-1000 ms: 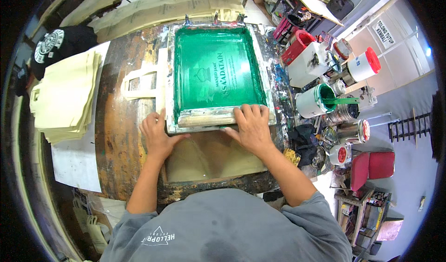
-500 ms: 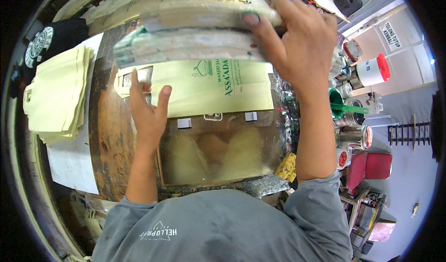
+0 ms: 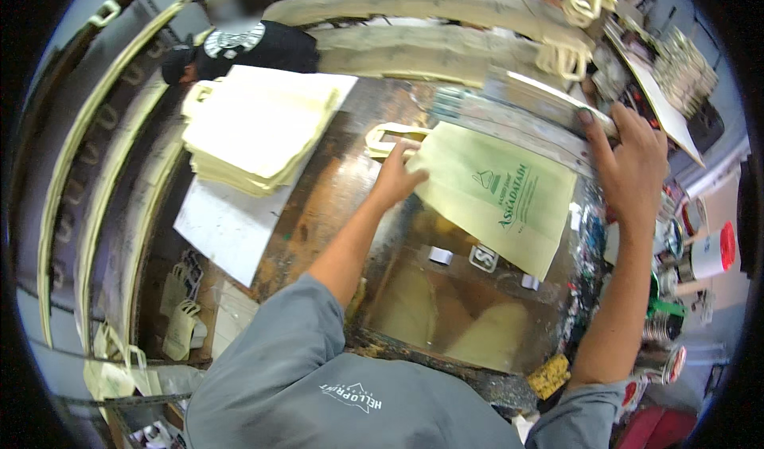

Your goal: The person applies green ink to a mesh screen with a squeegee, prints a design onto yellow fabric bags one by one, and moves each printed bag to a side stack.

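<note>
A pale yellow-green cloth tote bag (image 3: 469, 163) with a green print lies on the glass-like panel of the work table. My left hand (image 3: 395, 180) has its fingers and thumb at the bag's left edge, beside the cream handle (image 3: 382, 140), and appears to pinch the cloth. Along the bag's far side a screen-printing frame (image 3: 529, 136) stands tilted up, smeared with green and white. My right hand (image 3: 633, 159) grips the right end of its raised bar, thumb on the near side. Part of the bag's far edge is hidden behind the frame.
A stack of similar bags (image 3: 259, 127) rests on a white board (image 3: 227, 226) at the left. A yellow sponge (image 3: 549, 376) lies at the table's near right corner. Paint containers (image 3: 664, 322) crowd the right side. Beyond the table are long rows of bags (image 3: 414, 51). A person in black (image 3: 267, 50) is at the far left.
The view has swung left. My left hand has come to the bag's edge by the handle. My right hand still holds the screen-printing frame, which was blurred by motion earlier.
</note>
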`<state>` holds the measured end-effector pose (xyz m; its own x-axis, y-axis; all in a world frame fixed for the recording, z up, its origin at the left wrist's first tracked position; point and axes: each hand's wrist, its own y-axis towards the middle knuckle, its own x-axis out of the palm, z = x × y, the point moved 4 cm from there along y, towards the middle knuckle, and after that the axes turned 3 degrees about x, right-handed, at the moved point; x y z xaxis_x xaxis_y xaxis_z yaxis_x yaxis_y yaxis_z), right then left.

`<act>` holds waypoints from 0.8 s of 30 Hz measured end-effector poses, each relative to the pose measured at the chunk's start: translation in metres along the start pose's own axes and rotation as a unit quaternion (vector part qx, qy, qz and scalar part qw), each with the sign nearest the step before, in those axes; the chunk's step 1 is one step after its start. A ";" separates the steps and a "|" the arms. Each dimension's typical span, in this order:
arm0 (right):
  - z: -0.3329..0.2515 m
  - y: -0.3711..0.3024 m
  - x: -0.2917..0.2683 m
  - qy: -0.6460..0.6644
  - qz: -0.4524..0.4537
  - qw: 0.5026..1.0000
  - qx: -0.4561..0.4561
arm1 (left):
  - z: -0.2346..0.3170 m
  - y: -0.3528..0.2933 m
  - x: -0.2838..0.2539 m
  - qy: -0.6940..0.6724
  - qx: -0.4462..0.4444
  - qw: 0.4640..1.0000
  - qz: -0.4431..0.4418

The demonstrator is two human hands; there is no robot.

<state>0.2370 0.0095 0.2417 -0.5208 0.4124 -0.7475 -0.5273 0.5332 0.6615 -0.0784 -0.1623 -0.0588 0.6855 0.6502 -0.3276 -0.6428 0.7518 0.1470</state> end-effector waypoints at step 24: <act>0.005 -0.003 0.016 0.002 -0.034 0.998 -0.047 | -0.016 -0.097 -0.540 0.390 0.008 0.773 0.501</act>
<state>0.2337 0.0175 0.2276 -0.4843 0.3736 -0.7911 -0.6226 0.4882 0.6116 -0.3922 -0.5884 0.0886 -0.5717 0.6471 -0.5045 -0.7089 -0.0800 0.7007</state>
